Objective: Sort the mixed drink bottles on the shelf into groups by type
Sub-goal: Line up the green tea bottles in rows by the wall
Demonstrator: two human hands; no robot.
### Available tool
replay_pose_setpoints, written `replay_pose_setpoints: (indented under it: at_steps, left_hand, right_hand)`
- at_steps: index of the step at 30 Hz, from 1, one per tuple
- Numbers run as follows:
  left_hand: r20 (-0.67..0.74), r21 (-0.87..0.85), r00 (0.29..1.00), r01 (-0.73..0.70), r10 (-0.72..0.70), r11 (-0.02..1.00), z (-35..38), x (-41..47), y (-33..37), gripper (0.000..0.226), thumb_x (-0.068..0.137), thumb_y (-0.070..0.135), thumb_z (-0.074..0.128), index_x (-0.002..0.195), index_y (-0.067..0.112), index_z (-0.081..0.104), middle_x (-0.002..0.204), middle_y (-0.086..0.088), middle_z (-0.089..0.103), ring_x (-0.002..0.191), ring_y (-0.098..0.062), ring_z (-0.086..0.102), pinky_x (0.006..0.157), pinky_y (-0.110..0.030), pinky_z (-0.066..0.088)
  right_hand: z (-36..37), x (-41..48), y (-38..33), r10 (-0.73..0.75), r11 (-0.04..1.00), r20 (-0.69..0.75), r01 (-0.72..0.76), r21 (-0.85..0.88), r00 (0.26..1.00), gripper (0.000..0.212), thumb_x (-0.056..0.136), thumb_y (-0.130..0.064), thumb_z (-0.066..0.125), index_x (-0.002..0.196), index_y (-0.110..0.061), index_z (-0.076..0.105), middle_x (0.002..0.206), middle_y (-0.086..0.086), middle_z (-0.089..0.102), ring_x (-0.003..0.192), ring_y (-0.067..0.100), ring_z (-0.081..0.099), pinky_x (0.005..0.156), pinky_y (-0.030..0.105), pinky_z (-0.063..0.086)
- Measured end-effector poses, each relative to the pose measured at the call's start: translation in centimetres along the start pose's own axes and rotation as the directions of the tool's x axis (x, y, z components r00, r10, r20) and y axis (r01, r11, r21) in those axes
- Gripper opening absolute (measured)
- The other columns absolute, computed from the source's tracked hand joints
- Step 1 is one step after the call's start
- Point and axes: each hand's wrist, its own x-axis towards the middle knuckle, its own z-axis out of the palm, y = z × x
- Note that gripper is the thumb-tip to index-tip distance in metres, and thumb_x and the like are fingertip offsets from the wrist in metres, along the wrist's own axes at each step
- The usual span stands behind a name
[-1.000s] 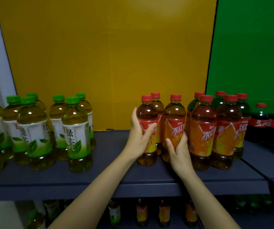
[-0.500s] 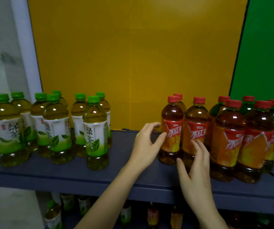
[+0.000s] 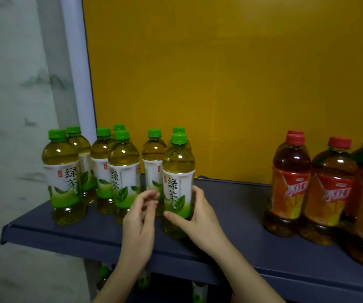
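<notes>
- Green tea bottle (image 3: 178,169) stands upright at frame centre on the shelf (image 3: 237,206).
- Right hand (image 3: 198,219) grips its lower body from the right.
- Left hand (image 3: 140,217) is just left of it, fingers loosely curled and holding nothing.

free: wide bare shelf (image 3: 230,206) strip between green bottles (image 3: 123,171) and red bottles (image 3: 290,182) | left: green bottles packed, gaps narrow | right: red bottles touching | rear: yellow panel (image 3: 220,84)

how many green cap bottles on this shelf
8 green-cap bottles, clustered at the shelf's left end; the right hand grips the front-right one. More may hide behind.
</notes>
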Motion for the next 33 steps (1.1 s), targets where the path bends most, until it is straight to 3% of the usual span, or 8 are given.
replay_pose_setpoints:
  at_steps: [4, 8, 14, 17, 20, 24, 29, 33]
  left_hand:
    - [0.207, 0.016, 0.975, 0.075, -0.077, 0.997, -0.3, 0.7, -1.6, 0.034, 0.093, 0.006, 0.047, 0.106, 0.037, 0.052, 0.114, 0.008, 0.062, 0.106, 0.000, 0.059, 0.083, -0.004, 0.042]
    - [0.393, 0.029, 0.909, 0.140, -0.140, 0.990, 0.3, 1.5, -2.4, 0.046, 0.094, 0.010, 0.048, 0.135, 0.025, 0.037, 0.137, 0.006, 0.043, 0.126, -0.002, 0.042, 0.092, 0.000, 0.034]
    - [0.443, 0.100, 0.889, 0.079, -0.115, 0.992, 2.5, 2.4, -3.2, 0.073, 0.094, 0.019, 0.050, 0.149, 0.023, 0.003, 0.156, 0.009, 0.010, 0.143, -0.007, 0.012, 0.118, -0.033, 0.017]
    - [0.440, 0.114, 0.889, 0.087, -0.129, 0.990, 3.7, 2.7, -2.8, 0.080, 0.094, 0.019, 0.050, 0.148, 0.019, -0.008, 0.157, 0.008, -0.004, 0.144, -0.008, 0.001, 0.119, -0.030, 0.009]
    - [0.418, 0.096, 0.895, 0.126, -0.155, 0.987, 4.8, 3.5, -2.7, 0.087, 0.091, 0.018, 0.055, 0.148, 0.015, -0.012, 0.158, 0.003, -0.001, 0.144, -0.012, 0.006, 0.118, -0.036, 0.014]
    - [0.336, 0.101, 0.902, 0.251, -0.271, 0.963, 5.9, 5.8, -3.2, 0.089, 0.089, 0.013, 0.058, 0.148, 0.008, -0.009, 0.157, -0.005, 0.009, 0.144, -0.020, 0.013, 0.115, -0.029, 0.012]
    - [0.324, 0.038, 0.845, 0.437, -0.425, 0.898, 6.4, 8.7, -4.9, 0.061, 0.083, 0.011, 0.067, 0.134, 0.011, 0.032, 0.136, -0.008, 0.049, 0.124, -0.023, 0.048, 0.105, -0.042, 0.040]
    - [0.388, -0.022, 0.831, 0.439, -0.398, 0.898, 6.5, 9.2, -5.7, 0.051, 0.078, 0.010, 0.072, 0.119, 0.021, 0.043, 0.124, -0.001, 0.056, 0.115, -0.018, 0.054, 0.100, -0.039, 0.045]
  right_hand:
    - [0.0, 0.8, 0.8, -0.005, 0.999, -0.034, 0.004, -0.038, 0.999, 0.057, 0.069, -0.047, 0.074, 0.114, -0.034, 0.042, 0.112, -0.016, 0.060, 0.107, 0.005, 0.056, 0.090, 0.036, 0.048]
    - [-1.5, 0.8, 2.2, 0.056, 0.993, -0.081, -0.047, 0.107, 0.995, 0.062, 0.063, -0.047, 0.075, 0.116, -0.035, 0.046, 0.113, -0.014, 0.065, 0.107, 0.003, 0.060, 0.094, 0.041, 0.049]
    - [-4.4, 1.9, 3.4, 0.133, 0.980, -0.127, -0.111, 0.164, 0.983, 0.047, 0.075, -0.020, 0.074, 0.107, -0.041, 0.046, 0.105, -0.022, 0.062, 0.095, -0.012, 0.059, 0.080, 0.017, 0.049]
    - [-5.4, 2.7, 4.1, 0.155, 0.978, -0.130, -0.133, 0.158, 0.979, 0.052, 0.076, -0.019, 0.073, 0.113, -0.040, 0.043, 0.105, -0.023, 0.060, 0.095, -0.009, 0.059, 0.080, 0.017, 0.049]
    - [-6.0, 3.8, 4.7, 0.163, 0.975, -0.071, -0.150, 0.163, 0.984, 0.057, 0.077, -0.015, 0.072, 0.120, -0.034, 0.039, 0.107, -0.022, 0.057, 0.098, -0.008, 0.057, 0.074, 0.011, 0.048]
    - [-6.4, 5.3, 5.4, 0.163, 0.975, -0.007, -0.160, 0.153, 0.987, 0.058, 0.079, -0.015, 0.070, 0.124, -0.031, 0.036, 0.111, -0.021, 0.056, 0.102, -0.006, 0.055, 0.078, 0.011, 0.048]
    - [-6.5, 6.2, 6.7, 0.186, 0.972, -0.018, -0.182, 0.151, 0.982, 0.070, 0.082, -0.021, 0.068, 0.136, -0.025, 0.025, 0.122, -0.013, 0.050, 0.113, 0.005, 0.051, 0.097, 0.029, 0.044]
    - [-6.5, 6.6, 7.1, 0.184, 0.969, -0.029, -0.176, 0.174, 0.982, 0.072, 0.082, -0.019, 0.067, 0.136, -0.023, 0.021, 0.122, -0.011, 0.048, 0.113, 0.009, 0.049, 0.095, 0.028, 0.045]
